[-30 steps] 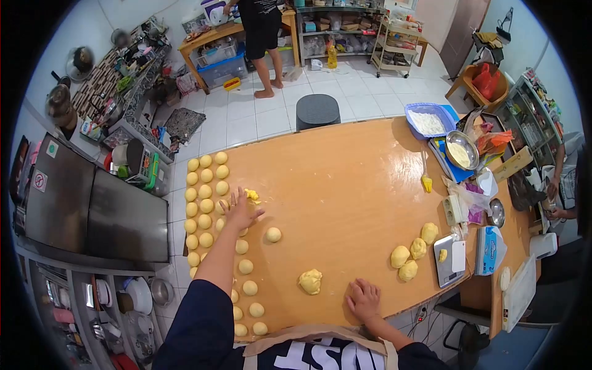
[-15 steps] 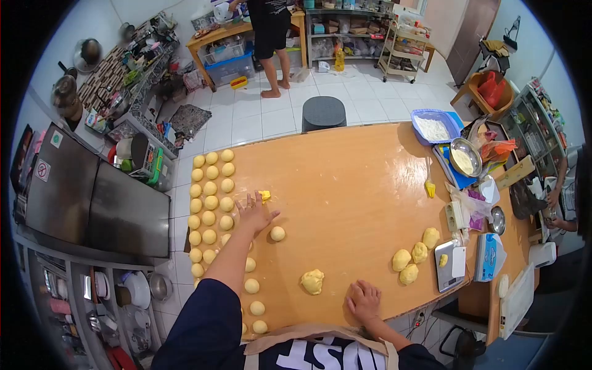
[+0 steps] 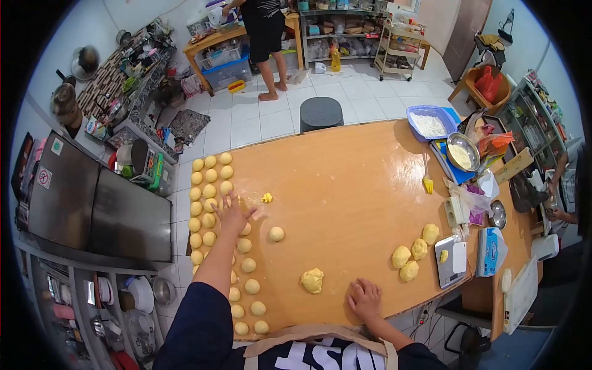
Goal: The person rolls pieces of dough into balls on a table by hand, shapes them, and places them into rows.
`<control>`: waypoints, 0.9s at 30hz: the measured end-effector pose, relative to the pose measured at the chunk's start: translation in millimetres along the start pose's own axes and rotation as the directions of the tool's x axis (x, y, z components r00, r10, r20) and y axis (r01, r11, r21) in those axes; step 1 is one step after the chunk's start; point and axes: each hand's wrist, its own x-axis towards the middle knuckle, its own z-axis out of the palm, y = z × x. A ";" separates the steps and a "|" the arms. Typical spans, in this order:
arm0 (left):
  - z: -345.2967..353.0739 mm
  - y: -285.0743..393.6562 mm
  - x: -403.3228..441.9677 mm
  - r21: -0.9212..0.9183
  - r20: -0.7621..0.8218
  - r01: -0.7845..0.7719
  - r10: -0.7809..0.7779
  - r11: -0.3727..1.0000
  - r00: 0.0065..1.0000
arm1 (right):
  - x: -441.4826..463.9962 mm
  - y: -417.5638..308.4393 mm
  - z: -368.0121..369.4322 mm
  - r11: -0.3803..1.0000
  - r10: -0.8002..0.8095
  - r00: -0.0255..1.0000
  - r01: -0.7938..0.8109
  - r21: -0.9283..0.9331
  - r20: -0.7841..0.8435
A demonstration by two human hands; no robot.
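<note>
The rough dough lump [image 3: 312, 280] sits on the tabletop [image 3: 345, 185], near the person's body. Beyond it and to its left, the left hand [image 3: 230, 216] reaches over rows of smooth dough balls [image 3: 210, 176], its fingers spread and released, grasping nothing that shows; whether they touch a ball cannot be told. A small yellow pat [image 3: 266, 198] lies beyond the lump and to its left, near that hand, and a lone ball [image 3: 276, 234] lies between pat and lump. To the lump's right, the right hand [image 3: 365, 300] rests on the tabletop, its fingers released and loosely bent. Farther right of the lump, four dough pieces [image 3: 420, 249] cluster beside a scale [image 3: 445, 277] bearing a small yellow piece [image 3: 443, 257]. Well beyond the lump, also rightward, lies a yellow-tipped brush [image 3: 428, 185].
</note>
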 end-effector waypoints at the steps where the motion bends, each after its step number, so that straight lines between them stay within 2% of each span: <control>1: -6.1 0.1 -1.3 0.012 0.040 0.041 -0.041 0.999 0.998 | 1.0 -0.5 0.5 1.000 -0.003 1.000 0.003 -0.004 -0.013; 4: -4.8 -1.1 0.1 0.014 0.055 0.015 -0.016 1.000 0.998 | 3.8 -3.0 -6.6 1.000 -0.001 1.000 0.002 -0.005 0.016; 7: -16.9 0.3 5.0 0.007 0.086 0.066 -0.067 0.998 0.994 | 1.5 0.6 -0.1 1.000 -0.003 1.000 0.004 -0.015 0.013; 13: -34.7 -8.0 11.6 0.118 0.116 -0.019 0.006 0.993 0.993 | -1.4 3.5 4.1 1.000 0.004 1.000 -0.003 -0.011 0.029; 16: -30.6 -11.3 17.3 0.114 0.086 -0.004 -0.005 0.993 0.996 | -0.9 3.4 2.3 1.000 0.013 0.999 -0.013 0.002 0.047; 19: -35.4 -11.1 18.5 0.108 0.135 0.009 -0.024 0.994 0.991 | -3.6 5.1 4.4 1.000 0.021 0.996 -0.021 -0.002 0.087; 25: -42.2 -7.0 15.7 0.097 0.195 0.005 -0.024 0.995 0.980 | -2.1 3.8 2.6 1.000 0.017 0.997 -0.018 0.021 0.072; 27: -37.5 -6.6 15.7 0.122 0.160 -0.002 -0.017 0.993 0.987 | -1.8 3.6 3.8 1.000 0.012 0.999 -0.012 0.004 0.043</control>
